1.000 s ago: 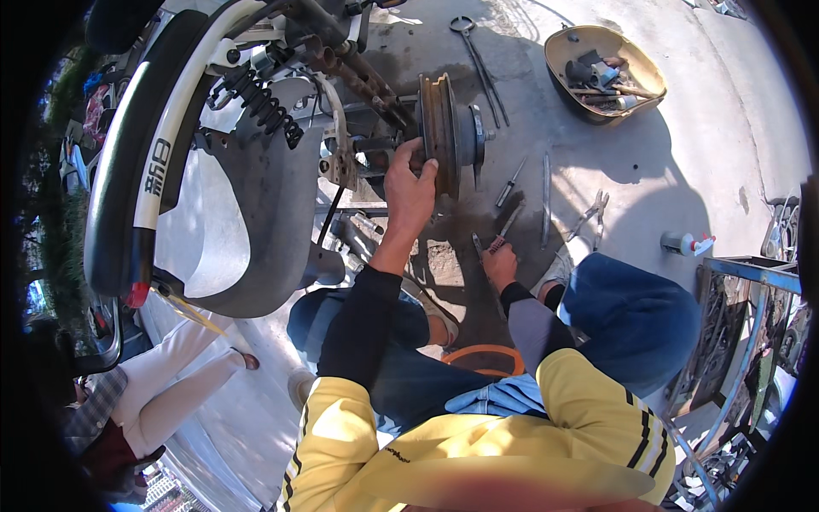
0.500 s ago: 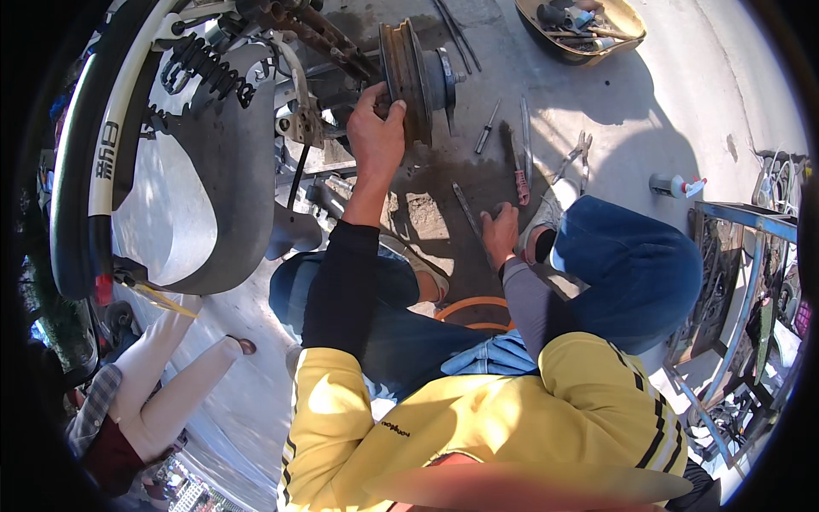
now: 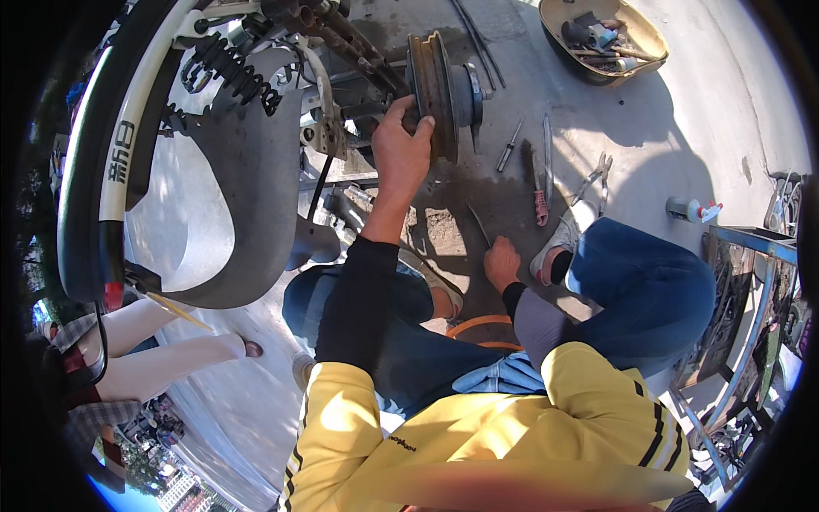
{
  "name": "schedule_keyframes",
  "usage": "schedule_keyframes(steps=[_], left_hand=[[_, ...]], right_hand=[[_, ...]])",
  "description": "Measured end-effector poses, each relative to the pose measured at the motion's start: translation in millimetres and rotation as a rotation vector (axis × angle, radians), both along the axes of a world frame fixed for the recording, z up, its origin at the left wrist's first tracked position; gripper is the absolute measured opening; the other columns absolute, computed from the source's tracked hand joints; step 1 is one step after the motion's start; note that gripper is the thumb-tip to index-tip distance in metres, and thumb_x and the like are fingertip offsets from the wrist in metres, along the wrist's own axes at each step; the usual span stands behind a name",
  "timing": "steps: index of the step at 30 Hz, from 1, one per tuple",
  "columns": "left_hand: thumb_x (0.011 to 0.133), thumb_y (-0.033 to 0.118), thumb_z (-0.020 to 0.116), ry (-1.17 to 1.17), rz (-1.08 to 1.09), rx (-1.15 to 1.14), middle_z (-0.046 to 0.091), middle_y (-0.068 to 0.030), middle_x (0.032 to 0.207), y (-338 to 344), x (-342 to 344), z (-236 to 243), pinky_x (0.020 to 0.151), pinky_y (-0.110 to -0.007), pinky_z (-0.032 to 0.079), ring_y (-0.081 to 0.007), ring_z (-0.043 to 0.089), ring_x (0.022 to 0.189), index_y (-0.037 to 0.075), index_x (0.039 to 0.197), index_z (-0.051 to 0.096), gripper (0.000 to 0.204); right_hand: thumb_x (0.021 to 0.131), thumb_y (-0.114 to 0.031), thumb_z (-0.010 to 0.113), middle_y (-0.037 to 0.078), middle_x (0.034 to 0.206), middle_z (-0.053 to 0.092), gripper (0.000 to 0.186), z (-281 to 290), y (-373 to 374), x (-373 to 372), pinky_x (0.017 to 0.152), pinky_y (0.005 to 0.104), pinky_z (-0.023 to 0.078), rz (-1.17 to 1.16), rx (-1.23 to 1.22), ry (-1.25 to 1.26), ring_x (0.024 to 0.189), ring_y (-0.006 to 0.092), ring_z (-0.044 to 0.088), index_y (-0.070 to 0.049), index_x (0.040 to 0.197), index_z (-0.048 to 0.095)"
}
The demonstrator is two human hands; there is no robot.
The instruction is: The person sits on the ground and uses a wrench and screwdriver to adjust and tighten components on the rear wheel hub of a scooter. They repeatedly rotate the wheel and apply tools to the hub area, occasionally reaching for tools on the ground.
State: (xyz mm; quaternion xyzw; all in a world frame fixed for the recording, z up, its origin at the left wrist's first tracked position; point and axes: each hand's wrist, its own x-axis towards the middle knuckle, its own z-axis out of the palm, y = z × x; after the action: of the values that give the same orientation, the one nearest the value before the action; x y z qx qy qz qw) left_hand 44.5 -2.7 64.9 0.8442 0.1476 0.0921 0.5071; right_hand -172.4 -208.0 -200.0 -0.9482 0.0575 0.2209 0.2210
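Observation:
My left hand (image 3: 401,149) grips the rim of a rusty wheel (image 3: 439,98) mounted on the partly dismantled scooter (image 3: 333,43), thumb resting on it. My right hand (image 3: 503,260) is closed on a thin metal bar (image 3: 478,222) low over the shadowed concrete. To its right lie a red-handled tool (image 3: 539,205), a long metal bar (image 3: 548,162), a screwdriver (image 3: 510,141) and pliers (image 3: 601,175).
Long tongs (image 3: 482,47) and a tub of tools (image 3: 606,26) sit beyond the wheel. A bottle (image 3: 682,207) stands near a blue metal frame (image 3: 751,239) on the right. Another person's legs (image 3: 179,367) are at lower left. An orange ring (image 3: 478,328) lies between my feet.
My right hand has left the red-handled tool, which now lies on the ground, and taken hold of the thin bar. My left hand stays on the rim; the person at left has shifted.

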Motion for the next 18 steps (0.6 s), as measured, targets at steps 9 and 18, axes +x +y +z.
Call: schedule_keyframes(steps=[9, 18], left_hand=[[0.090, 0.009, 0.072, 0.014, -0.083, -0.037, 0.075, -0.0170, 0.100, 16.1, -1.2, -9.0, 0.084, -0.036, 0.055, -0.0221, 0.071, 0.089, -0.005, 0.132, 0.065, 0.045], [0.092, -0.004, 0.066, -0.049, -0.145, -0.115, 0.074, -0.0124, 0.106, 18.7, -6.7, -25.8, 0.086, -0.034, 0.055, -0.0193, 0.070, 0.095, -0.004, 0.129, 0.062, 0.037]], right_hand=[[0.104, -0.014, 0.052, 0.017, 0.076, 0.067, 0.051, 193.0, 22.7, 68.0, 0.068, 0.0434, 0.052, -0.318, 0.657, -0.288, 0.066, 0.0338, 0.067, -0.011, 0.155, 0.042], [0.100, -0.005, 0.056, 0.027, 0.105, 0.071, 0.051, 258.9, 52.0, 120.0, 0.074, 0.0375, 0.054, -0.049, 0.771, -0.395, 0.079, 0.0347, 0.073, -0.007, 0.151, 0.051]])
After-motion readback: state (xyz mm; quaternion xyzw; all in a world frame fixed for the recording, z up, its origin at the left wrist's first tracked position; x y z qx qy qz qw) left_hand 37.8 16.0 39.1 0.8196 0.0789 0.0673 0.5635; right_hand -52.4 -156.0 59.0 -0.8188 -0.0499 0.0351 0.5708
